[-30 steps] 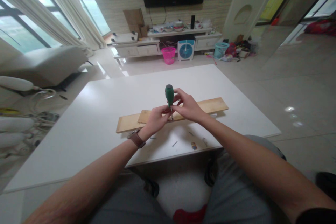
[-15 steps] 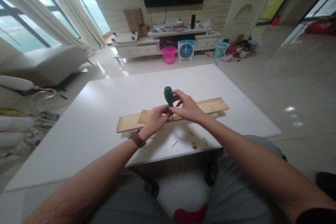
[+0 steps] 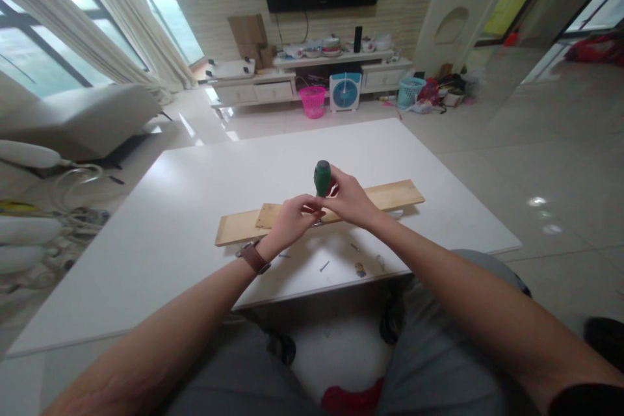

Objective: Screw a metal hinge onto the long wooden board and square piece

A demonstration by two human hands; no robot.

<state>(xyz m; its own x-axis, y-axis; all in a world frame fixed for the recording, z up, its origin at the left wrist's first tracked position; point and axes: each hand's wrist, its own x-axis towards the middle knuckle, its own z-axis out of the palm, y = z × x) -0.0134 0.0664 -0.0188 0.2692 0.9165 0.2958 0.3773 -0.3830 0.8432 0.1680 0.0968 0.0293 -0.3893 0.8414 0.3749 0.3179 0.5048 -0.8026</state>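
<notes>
held in right hand point(image 3: 351, 198), fingers curled round: green-handled screwdriver point(image 3: 322, 179), long axis near upright, right hand nearer. just below handle: left hand point(image 3: 292, 217), thumb and fingers drawn close, hold impossible to tell. beneath, crosswise: long wooden board point(image 3: 394, 195). nearer the body: loose screw point(image 3: 324, 266).

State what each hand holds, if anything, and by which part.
The right hand holds the green-handled screwdriver by its handle. The left hand is just below the handle; its hold cannot be told.
</notes>
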